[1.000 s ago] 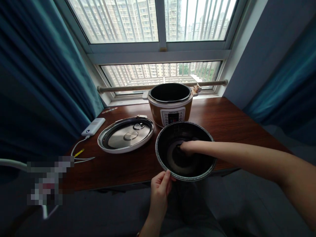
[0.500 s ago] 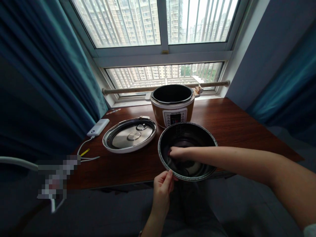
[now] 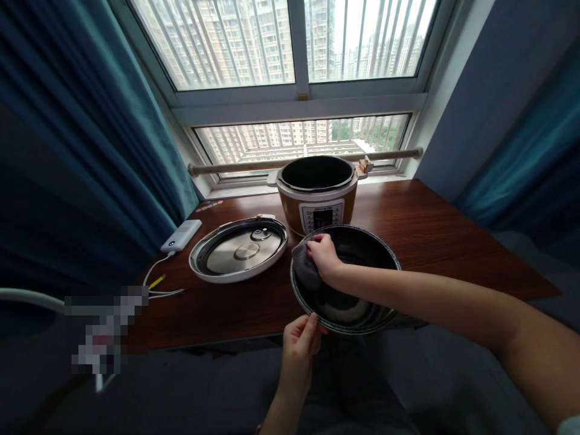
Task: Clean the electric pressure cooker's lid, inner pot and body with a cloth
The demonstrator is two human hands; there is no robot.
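Observation:
A dark inner pot [image 3: 371, 254] with a speckled rim is tilted at the table's front edge. My left hand [image 3: 301, 338] pinches its near-left rim between thumb and fingers. My right hand [image 3: 325, 257] grips a grey cloth [image 3: 306, 269], which lies over the left rim and hangs down the pot's inner wall. Just behind the pot stands a brown and white electric cooker [image 3: 290, 208] with its top uncovered and a control panel on its front. To the left, the cooker's round lid [image 3: 222, 278] rests with its metal inner side facing up.
On the wooden table [image 3: 435, 241], a white power bank [image 3: 182, 234] with cables lies at the left. A blurred-out patch [image 3: 106, 323] hides something beside it. Behind the table are a barred window and a rail [image 3: 235, 167]; blue curtains [image 3: 90, 109] hang at both sides.
My right hand has risen from inside the pot to its left rim, and the grey cloth now shows in it. My left hand keeps its hold on the rim.

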